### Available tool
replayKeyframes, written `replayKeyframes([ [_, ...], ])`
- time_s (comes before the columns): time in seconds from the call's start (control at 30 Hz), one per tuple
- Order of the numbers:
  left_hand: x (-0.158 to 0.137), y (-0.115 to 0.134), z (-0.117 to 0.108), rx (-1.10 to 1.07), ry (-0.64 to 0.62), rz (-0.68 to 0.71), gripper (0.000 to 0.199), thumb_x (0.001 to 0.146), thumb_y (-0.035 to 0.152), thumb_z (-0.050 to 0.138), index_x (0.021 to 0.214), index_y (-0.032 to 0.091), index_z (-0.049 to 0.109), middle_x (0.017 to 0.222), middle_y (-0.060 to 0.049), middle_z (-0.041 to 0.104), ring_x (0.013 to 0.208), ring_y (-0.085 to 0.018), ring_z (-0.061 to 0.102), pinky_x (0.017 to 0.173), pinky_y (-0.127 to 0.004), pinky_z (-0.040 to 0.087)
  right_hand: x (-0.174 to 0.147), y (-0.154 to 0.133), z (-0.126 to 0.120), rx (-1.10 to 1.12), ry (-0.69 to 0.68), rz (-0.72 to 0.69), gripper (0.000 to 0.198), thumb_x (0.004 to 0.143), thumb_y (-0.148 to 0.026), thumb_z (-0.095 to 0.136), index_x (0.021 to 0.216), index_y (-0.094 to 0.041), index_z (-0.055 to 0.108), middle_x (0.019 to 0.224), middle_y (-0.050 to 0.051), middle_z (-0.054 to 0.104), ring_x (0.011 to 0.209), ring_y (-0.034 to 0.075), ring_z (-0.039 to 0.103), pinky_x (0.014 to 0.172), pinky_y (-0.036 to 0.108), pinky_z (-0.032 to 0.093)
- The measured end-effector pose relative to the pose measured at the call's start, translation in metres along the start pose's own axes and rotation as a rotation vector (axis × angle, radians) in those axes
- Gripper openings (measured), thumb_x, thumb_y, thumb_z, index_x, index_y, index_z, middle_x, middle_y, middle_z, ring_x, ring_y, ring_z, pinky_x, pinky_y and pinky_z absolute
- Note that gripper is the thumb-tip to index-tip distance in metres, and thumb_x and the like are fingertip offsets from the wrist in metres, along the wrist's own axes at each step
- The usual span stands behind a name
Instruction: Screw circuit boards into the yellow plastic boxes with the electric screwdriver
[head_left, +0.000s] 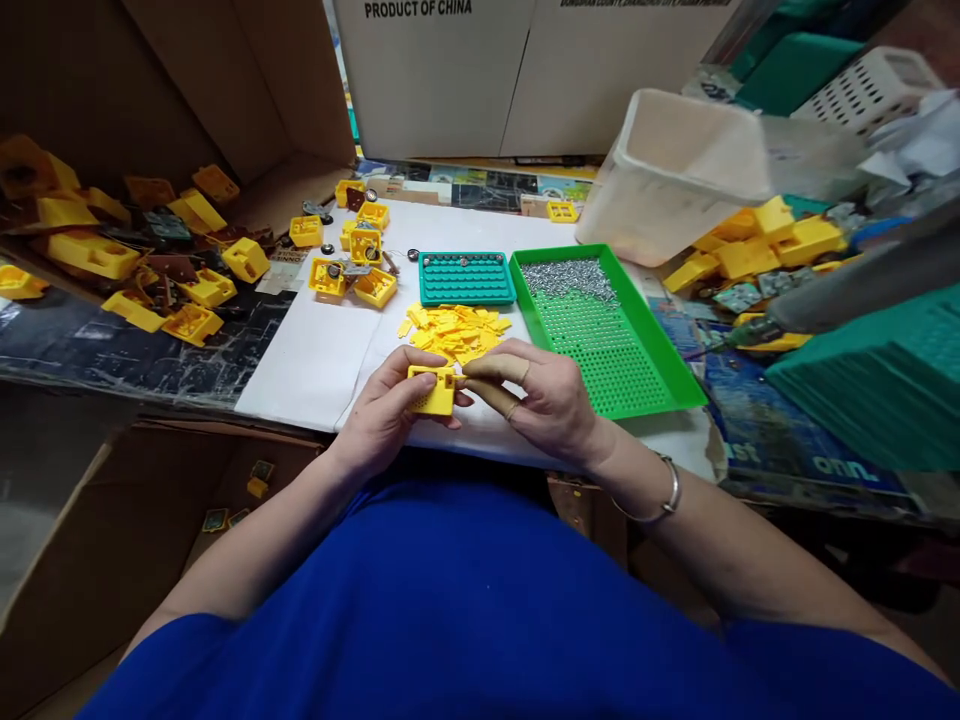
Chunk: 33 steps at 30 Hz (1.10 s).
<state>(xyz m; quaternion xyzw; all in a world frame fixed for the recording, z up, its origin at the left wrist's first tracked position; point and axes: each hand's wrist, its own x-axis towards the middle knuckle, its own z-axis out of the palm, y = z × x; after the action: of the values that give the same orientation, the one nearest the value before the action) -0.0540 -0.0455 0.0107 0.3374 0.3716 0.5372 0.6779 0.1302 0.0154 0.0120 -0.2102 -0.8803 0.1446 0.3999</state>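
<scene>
White carton [442, 90]: black capitals "PRODUCT OF CHINA", left part; right part, line cropped at top, apparently "DONGSHAN COUNTY, ZHANGZHOU CITY, FUJIAN PROVINCE". Blue sheet [784, 435], right: white "onn", plus fragment ending "st", start unclear.

You wear a bright blue top [480, 610] that fills the lower middle of the frame, its cloth plain but for a tiny pale speck near the centre. Your short sleeves, the left [169, 640] at lower left and the right [832, 665] at lower right, leave your forearms bare. Around your right wrist sits a slim silver-coloured bangle [676, 488] with a thicker, knobby section. Tan finger covers [501, 369] sheathe two digits of your right hand [559, 400], ending in visible rims.
</scene>
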Motion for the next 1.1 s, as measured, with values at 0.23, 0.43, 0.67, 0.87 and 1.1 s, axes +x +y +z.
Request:
replayKeyframes([
  [0.23,-0.003,-0.005,0.003,0.179,0.009,0.056,0.021,0.087,0.033,0.066,0.100,0.019,0.058,0.096,-0.004,0.071,0.091,-0.021,0.070,0.073,-0.032,0.061,0.000,-0.003,-0.006,0.010,-0.160,0.098,0.017,0.095,-0.023,0.056,0.090,-0.017,0.071,0.079,0.006,0.072,0.072,0.015,0.065,0.066,0.027,0.051],
  [0.43,0.000,-0.002,0.006,0.121,0.011,0.076,0.022,0.086,0.032,0.067,0.101,0.019,0.059,0.097,-0.004,0.070,0.086,-0.018,0.070,0.070,-0.031,0.060,0.000,0.000,-0.005,0.170,-0.031,0.221,0.010,0.092,-0.026,0.063,0.092,-0.019,0.070,0.082,0.004,0.072,0.075,0.014,0.066,0.070,0.027,0.053],
  [0.67,0.007,0.001,-0.001,0.045,-0.075,-0.108,0.022,0.082,0.028,0.068,0.097,0.016,0.057,0.077,-0.002,0.067,0.071,-0.019,0.070,0.055,-0.026,0.055,-0.002,0.008,-0.011,-0.167,-0.205,-0.203,0.034,0.101,-0.026,0.040,0.092,-0.022,0.072,0.080,0.008,0.070,0.072,0.018,0.061,0.065,0.034,0.050],
  [0.87,0.006,-0.007,0.002,0.176,-0.064,-0.016,0.029,0.085,0.032,0.067,0.108,0.021,0.054,0.098,-0.002,0.065,0.087,-0.015,0.065,0.081,-0.030,0.055,0.004,-0.003,-0.013,0.144,-0.090,0.324,0.014,0.093,-0.024,0.059,0.097,-0.021,0.071,0.091,0.005,0.073,0.079,0.016,0.067,0.071,0.030,0.054],
  [1.1,0.001,-0.013,0.007,0.553,-0.086,0.186,0.030,0.086,0.025,0.063,0.113,0.022,0.051,0.106,-0.004,0.056,0.096,-0.018,0.055,0.089,-0.031,0.045,0.010,-0.013,-0.010,0.376,-0.209,0.654,0.021,0.082,-0.024,0.071,0.099,-0.019,0.059,0.076,-0.002,0.068,0.068,0.012,0.064,0.064,0.025,0.049],
])
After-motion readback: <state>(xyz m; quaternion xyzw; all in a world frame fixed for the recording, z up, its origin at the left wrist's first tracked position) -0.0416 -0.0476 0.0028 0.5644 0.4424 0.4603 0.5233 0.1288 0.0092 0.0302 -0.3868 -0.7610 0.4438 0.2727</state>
